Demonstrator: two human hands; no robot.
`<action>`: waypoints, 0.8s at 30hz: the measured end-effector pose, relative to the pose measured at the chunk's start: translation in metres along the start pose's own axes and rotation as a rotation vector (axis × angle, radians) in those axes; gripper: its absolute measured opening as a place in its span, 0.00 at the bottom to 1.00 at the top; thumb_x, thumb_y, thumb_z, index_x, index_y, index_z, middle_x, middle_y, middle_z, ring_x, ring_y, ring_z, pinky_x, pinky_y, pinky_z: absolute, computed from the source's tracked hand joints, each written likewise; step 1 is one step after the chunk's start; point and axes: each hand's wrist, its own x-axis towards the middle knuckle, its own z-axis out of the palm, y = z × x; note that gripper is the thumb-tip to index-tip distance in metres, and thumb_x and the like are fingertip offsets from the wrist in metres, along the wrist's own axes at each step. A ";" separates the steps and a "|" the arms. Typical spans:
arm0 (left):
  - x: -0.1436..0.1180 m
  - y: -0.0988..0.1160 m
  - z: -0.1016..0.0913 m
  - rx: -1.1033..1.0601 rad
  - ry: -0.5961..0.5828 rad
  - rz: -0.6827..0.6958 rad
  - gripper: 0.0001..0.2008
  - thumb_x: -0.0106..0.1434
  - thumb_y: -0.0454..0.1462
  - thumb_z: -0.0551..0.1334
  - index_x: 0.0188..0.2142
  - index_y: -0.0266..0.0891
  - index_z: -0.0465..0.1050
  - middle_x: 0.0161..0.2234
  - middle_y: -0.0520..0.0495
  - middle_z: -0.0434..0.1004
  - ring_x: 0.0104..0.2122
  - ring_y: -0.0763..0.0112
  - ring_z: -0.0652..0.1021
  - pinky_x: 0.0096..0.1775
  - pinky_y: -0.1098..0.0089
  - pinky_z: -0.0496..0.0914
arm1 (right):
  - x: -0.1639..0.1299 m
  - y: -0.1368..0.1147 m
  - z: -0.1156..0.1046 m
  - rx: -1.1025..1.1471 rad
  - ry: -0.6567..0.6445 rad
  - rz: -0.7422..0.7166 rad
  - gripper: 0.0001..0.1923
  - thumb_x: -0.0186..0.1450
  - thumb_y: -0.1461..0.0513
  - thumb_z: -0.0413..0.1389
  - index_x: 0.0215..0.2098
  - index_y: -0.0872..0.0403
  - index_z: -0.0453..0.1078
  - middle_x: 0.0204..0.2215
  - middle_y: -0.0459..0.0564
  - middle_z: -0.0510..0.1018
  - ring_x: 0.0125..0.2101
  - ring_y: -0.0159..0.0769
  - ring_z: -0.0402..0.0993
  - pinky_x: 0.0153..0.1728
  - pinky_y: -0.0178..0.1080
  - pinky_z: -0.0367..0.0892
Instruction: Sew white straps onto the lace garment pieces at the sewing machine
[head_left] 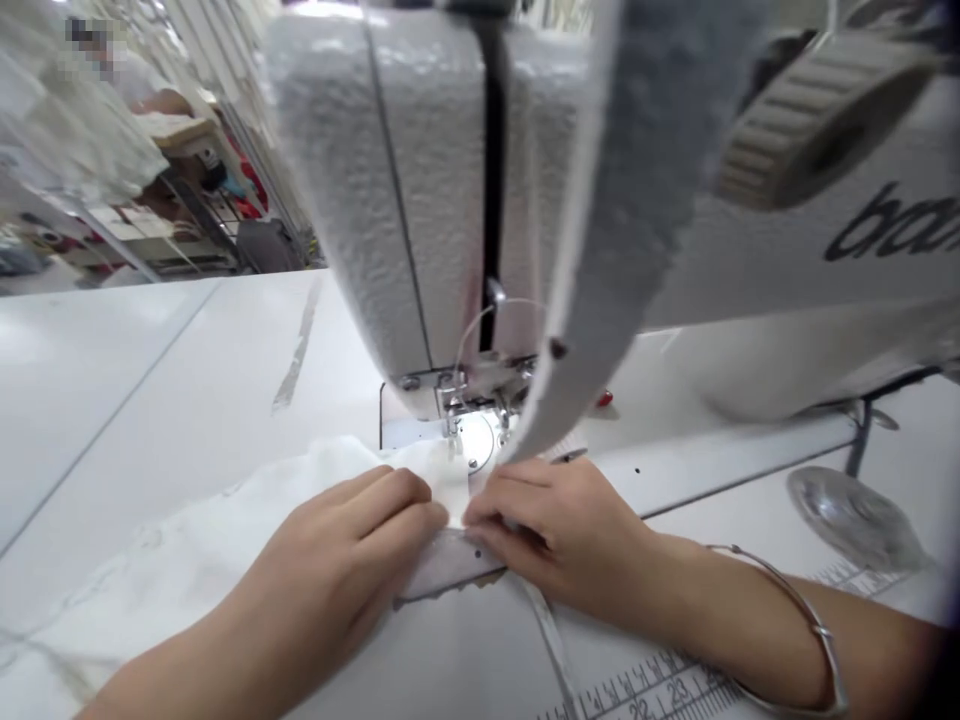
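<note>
Head view: the white fabric (225,520) lies flat on the table (112,380), its edge at the presser foot (457,425) of the sewing machine (420,200). The step in hand appears to be aligning that edge for stitching; feeding would call for even pressure. The left hand (352,540) rests palm down, fingers pressing cloth. The right hand (555,525), bangle (810,620) at the wrist, pinches the grey strip (600,300).

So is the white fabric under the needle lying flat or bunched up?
Flat near the needle: both hands, left hand and right hand, press the white fabric down; it wrinkles loosely farther left.
</note>
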 end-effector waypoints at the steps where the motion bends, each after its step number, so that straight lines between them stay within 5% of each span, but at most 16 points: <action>1: -0.001 -0.001 0.001 0.025 0.014 0.023 0.13 0.68 0.28 0.49 0.44 0.39 0.69 0.36 0.47 0.73 0.32 0.69 0.72 0.31 0.69 0.67 | -0.001 0.000 0.001 0.004 0.011 -0.005 0.08 0.69 0.64 0.52 0.34 0.55 0.72 0.28 0.44 0.77 0.29 0.29 0.71 0.29 0.33 0.62; 12: 0.011 0.006 -0.005 0.157 0.061 0.086 0.19 0.67 0.28 0.43 0.32 0.39 0.71 0.30 0.47 0.76 0.24 0.69 0.72 0.25 0.69 0.68 | 0.000 -0.003 0.001 -0.091 -0.015 -0.013 0.09 0.67 0.64 0.51 0.32 0.56 0.71 0.25 0.45 0.73 0.24 0.29 0.68 0.23 0.34 0.58; 18: 0.008 0.006 -0.006 0.053 0.025 0.022 0.14 0.66 0.29 0.49 0.41 0.39 0.73 0.37 0.46 0.77 0.31 0.66 0.74 0.31 0.67 0.70 | -0.003 -0.009 -0.001 -0.108 -0.121 0.029 0.07 0.67 0.62 0.52 0.36 0.55 0.71 0.30 0.47 0.74 0.28 0.34 0.70 0.26 0.37 0.57; 24: 0.009 0.005 0.001 0.015 0.042 0.058 0.16 0.69 0.30 0.47 0.36 0.40 0.73 0.28 0.50 0.75 0.25 0.69 0.72 0.26 0.68 0.67 | -0.002 -0.009 0.005 -0.127 -0.068 0.070 0.08 0.65 0.65 0.49 0.33 0.55 0.70 0.27 0.46 0.72 0.24 0.32 0.65 0.24 0.37 0.54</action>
